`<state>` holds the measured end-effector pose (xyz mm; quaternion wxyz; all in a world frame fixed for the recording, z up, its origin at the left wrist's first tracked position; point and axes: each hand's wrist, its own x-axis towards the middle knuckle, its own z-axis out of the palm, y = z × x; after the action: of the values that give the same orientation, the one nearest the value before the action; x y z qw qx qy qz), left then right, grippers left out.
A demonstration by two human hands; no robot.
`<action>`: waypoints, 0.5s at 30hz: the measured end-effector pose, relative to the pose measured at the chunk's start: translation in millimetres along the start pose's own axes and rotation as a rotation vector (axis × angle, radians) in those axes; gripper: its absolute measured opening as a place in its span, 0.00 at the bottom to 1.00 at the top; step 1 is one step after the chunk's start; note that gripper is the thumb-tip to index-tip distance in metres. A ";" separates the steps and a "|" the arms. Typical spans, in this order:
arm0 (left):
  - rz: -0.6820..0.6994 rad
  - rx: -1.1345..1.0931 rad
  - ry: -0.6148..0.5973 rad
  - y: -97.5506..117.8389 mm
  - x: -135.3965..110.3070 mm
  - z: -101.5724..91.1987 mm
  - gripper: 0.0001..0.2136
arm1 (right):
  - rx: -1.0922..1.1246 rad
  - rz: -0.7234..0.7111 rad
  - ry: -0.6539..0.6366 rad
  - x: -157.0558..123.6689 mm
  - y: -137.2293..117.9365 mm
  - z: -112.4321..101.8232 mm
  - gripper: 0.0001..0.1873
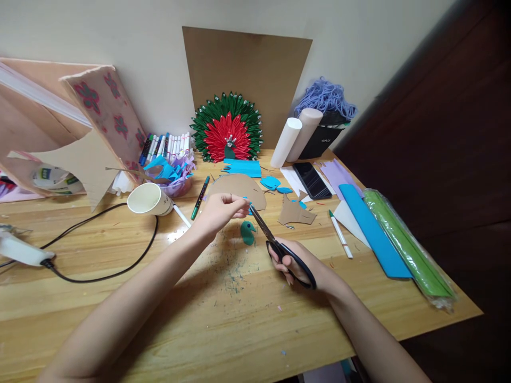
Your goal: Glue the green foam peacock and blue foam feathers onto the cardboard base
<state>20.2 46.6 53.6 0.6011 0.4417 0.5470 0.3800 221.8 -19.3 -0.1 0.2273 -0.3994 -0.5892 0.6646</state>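
Scissors at a small blue piece in the left hand

The right hand wraps the scissors' black handles, the blades angled forward and leftward. The left hand pinches the small blue piece between thumb and fingers, right by the blade tips; whether they touch it cannot be told. Below the left fingertips, just left of the blades, a teal bird-shaped cutout lies on the wooden table. A rounded cardboard piece sits just behind the left hand.
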 end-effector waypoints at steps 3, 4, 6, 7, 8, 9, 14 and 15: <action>0.004 -0.007 -0.009 -0.7 0.1 -0.3 0.06 | -0.003 0.000 0.005 0.3 0.8 -0.7 0.30; 0.004 -0.008 -0.011 -0.9 0.0 -0.4 0.06 | -0.003 -0.002 0.005 0.7 1.5 -0.8 0.29; 0.003 -0.006 -0.010 -1.3 -0.2 -0.8 0.06 | 0.001 0.000 0.007 1.9 3.8 -1.0 0.26; 0.002 -0.005 -0.008 -1.5 -0.3 -0.9 0.06 | 0.005 0.004 0.009 2.5 5.5 -1.0 0.24; 0.001 -0.005 -0.006 -1.7 -0.4 -1.1 0.06 | 0.010 0.009 0.011 3.2 7.3 -1.0 0.23; 0.001 -0.006 -0.006 -2.0 -0.4 -1.2 0.06 | 0.015 0.013 0.014 3.8 9.1 -1.0 0.22; -0.006 -0.013 -0.008 -2.9 0.2 -1.2 0.07 | 0.022 0.011 0.017 4.9 13.7 -0.8 0.18; -0.007 -0.012 -0.009 -2.7 0.5 -1.1 0.07 | 0.021 0.012 0.018 4.7 13.1 -0.5 0.17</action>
<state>19.2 46.3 50.9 0.6075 0.4381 0.5434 0.3791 221.6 -18.0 -14.0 0.2329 -0.4065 -0.5779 0.6682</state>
